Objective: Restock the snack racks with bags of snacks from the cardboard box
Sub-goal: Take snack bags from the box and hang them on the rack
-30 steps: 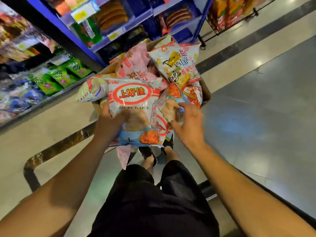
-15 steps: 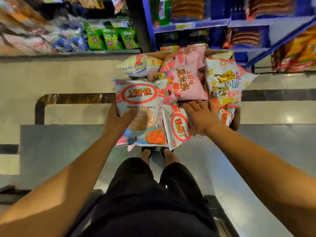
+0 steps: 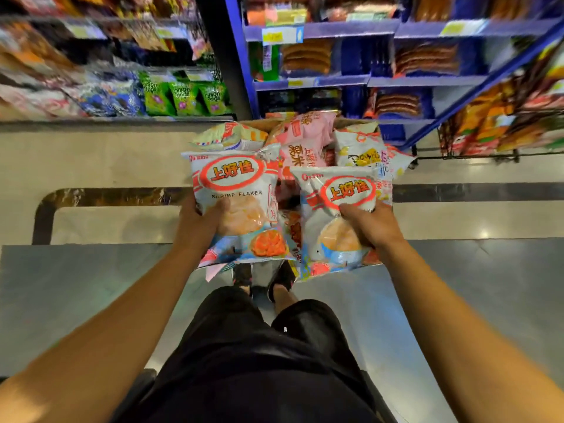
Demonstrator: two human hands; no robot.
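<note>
Left hand [image 3: 200, 222] and right hand [image 3: 370, 225] each gripping a shrimp-flakes bag [image 3: 236, 193], above the cardboard box [image 3: 259, 125].

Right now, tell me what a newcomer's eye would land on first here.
Two white Oishi shrimp flakes bags with red ovals dominate the centre: the left hand grips the left bag, the right hand grips the right bag. Just behind them sits the cardboard box, heaped with snacks, a pink bag on top. Beyond stand blue shelves and green bags at upper left.
</note>
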